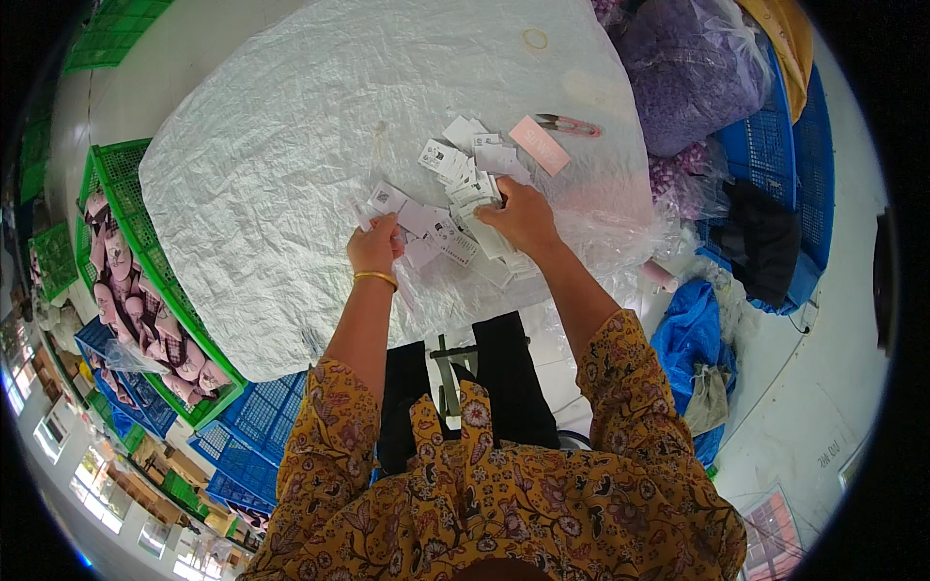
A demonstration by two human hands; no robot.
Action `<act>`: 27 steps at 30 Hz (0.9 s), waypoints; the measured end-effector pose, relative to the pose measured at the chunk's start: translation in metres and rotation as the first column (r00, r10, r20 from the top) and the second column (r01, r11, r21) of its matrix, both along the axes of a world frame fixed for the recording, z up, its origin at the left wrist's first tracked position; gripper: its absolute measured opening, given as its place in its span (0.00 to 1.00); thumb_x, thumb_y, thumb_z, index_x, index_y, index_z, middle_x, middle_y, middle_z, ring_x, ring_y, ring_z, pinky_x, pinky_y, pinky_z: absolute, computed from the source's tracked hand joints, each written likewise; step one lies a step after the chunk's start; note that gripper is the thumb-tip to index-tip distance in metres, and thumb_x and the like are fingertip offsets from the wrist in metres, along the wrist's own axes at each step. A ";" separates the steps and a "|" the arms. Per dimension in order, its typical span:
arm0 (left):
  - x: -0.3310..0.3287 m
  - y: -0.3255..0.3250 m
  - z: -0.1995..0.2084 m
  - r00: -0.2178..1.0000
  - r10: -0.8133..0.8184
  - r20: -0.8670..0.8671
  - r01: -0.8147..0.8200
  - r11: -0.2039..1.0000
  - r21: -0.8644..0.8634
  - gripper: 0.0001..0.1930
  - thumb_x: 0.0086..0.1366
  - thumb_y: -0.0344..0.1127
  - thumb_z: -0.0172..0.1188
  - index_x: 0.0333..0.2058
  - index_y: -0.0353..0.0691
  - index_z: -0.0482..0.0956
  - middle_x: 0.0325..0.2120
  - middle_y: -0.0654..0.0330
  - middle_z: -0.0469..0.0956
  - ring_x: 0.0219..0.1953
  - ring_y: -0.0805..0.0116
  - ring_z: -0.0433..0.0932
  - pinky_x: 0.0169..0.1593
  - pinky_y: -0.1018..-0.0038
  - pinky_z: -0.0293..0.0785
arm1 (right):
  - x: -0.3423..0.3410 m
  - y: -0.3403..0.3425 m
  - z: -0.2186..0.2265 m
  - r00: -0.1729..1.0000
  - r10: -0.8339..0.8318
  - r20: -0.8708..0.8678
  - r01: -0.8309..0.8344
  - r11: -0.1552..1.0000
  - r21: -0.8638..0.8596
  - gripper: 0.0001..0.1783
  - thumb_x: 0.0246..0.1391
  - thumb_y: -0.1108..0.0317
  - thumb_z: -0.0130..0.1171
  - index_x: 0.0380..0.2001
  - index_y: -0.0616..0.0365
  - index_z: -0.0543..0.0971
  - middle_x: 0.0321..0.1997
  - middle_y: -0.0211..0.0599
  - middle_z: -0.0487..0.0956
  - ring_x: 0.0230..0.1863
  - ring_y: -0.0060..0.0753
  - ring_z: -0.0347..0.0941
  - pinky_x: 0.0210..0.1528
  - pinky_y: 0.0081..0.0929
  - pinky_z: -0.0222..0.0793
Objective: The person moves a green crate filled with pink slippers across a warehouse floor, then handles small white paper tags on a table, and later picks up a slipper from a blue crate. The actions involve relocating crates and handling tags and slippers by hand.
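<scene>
Silvery-sheeted tabletop [281, 155]; right hand [520, 219] curled over white cards [467, 194].

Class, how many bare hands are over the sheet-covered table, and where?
2: the left hand is at the left edge of the spread white cards; the right hand holds some at the right.

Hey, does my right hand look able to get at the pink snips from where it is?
Probably yes: the snips lie uncovered beyond the right hand. Only the pink card lies partly between, seemingly flat, though that hand is busy with white tags.
</scene>
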State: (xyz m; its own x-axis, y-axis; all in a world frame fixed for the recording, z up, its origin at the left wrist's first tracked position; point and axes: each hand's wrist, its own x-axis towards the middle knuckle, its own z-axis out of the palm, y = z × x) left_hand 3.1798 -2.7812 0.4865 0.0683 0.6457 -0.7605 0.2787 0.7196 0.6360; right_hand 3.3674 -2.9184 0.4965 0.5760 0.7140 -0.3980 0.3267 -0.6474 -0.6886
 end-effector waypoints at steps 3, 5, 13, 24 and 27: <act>0.011 -0.002 -0.005 0.989 0.028 -0.146 -0.016 0.996 0.083 0.10 0.50 0.36 0.64 0.22 0.40 0.72 0.16 0.63 0.71 0.14 0.76 0.67 0.15 0.81 0.61 | -0.003 0.000 -0.003 0.997 -0.003 0.083 0.001 1.000 0.019 0.20 0.34 0.55 0.63 0.28 0.59 0.74 0.25 0.44 0.77 0.32 0.47 0.73 0.35 0.38 0.67; 0.017 -0.007 -0.006 0.960 -0.023 -0.279 0.073 0.983 0.170 0.10 0.49 0.36 0.64 0.22 0.40 0.72 0.17 0.62 0.72 0.15 0.75 0.68 0.16 0.81 0.62 | -0.004 0.000 -0.002 0.993 0.018 0.120 -0.017 1.000 -0.007 0.21 0.35 0.57 0.63 0.32 0.58 0.74 0.28 0.43 0.77 0.34 0.46 0.72 0.37 0.39 0.66; 0.017 -0.014 -0.003 0.993 0.017 -0.118 -0.015 1.000 0.024 0.07 0.52 0.33 0.60 0.21 0.40 0.71 0.14 0.65 0.69 0.11 0.76 0.62 0.14 0.78 0.60 | -0.035 0.003 0.031 0.895 -0.061 0.442 -0.097 0.941 0.326 0.23 0.40 0.66 0.60 0.42 0.58 0.69 0.38 0.44 0.74 0.36 0.46 0.71 0.36 0.39 0.66; 0.023 -0.002 0.004 0.992 -0.123 -0.017 0.124 0.990 0.059 0.07 0.52 0.32 0.61 0.26 0.40 0.71 0.17 0.65 0.69 0.14 0.78 0.64 0.18 0.81 0.62 | -0.063 0.019 0.005 0.985 -0.009 0.170 -0.045 0.948 0.314 0.20 0.42 0.73 0.55 0.42 0.57 0.69 0.38 0.45 0.74 0.35 0.48 0.72 0.34 0.39 0.68; 0.008 0.006 0.019 0.994 -0.105 0.023 0.098 0.975 0.201 0.09 0.52 0.31 0.60 0.30 0.37 0.70 0.20 0.62 0.71 0.18 0.76 0.67 0.21 0.82 0.64 | -0.048 0.001 0.021 0.986 -0.160 0.053 0.132 0.927 0.350 0.18 0.43 0.73 0.55 0.41 0.57 0.69 0.36 0.44 0.74 0.31 0.46 0.72 0.32 0.38 0.67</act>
